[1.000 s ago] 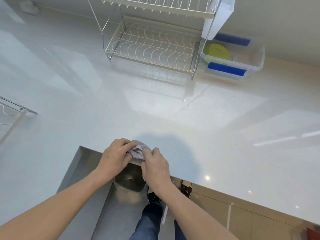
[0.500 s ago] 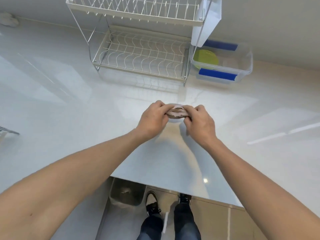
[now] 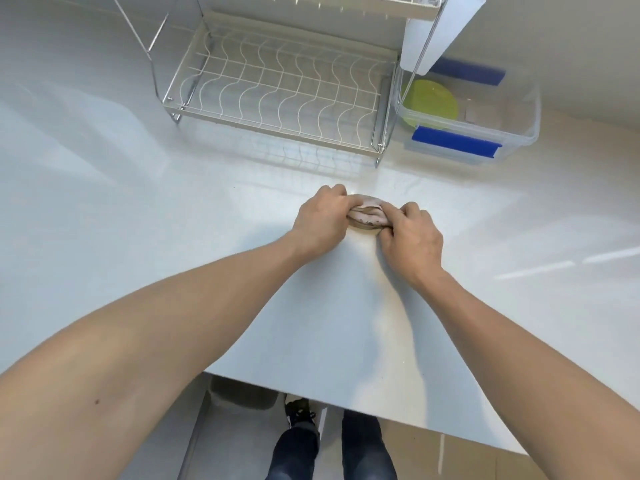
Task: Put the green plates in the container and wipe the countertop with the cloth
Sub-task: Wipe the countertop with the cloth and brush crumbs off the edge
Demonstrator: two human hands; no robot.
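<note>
From the head camera, the scene sits closer than half a second ago: the dish rack [image 3: 277,95] and the clear container [image 3: 485,116] fill more of the top of the view, and the hands stay joined on the cloth at about the same place on the countertop [image 3: 138,220], having come forward from its near edge over the past second. Both forearms reach out from the bottom corners and converge in front of the rack. The left hand [image 3: 320,223] is knuckles-up, its fingers curled tight over the left end of the cloth [image 3: 369,216]; the right hand [image 3: 412,237] mirrors it, fingers clenched on the right end. The cloth is bunched into a small pale wad between them, pressed to the white surface, with dark specks along its near fold. The green plates [image 3: 431,100] lie inside the container, which stands just right of the rack, its blue clip handles on the near and far rims.
</note>
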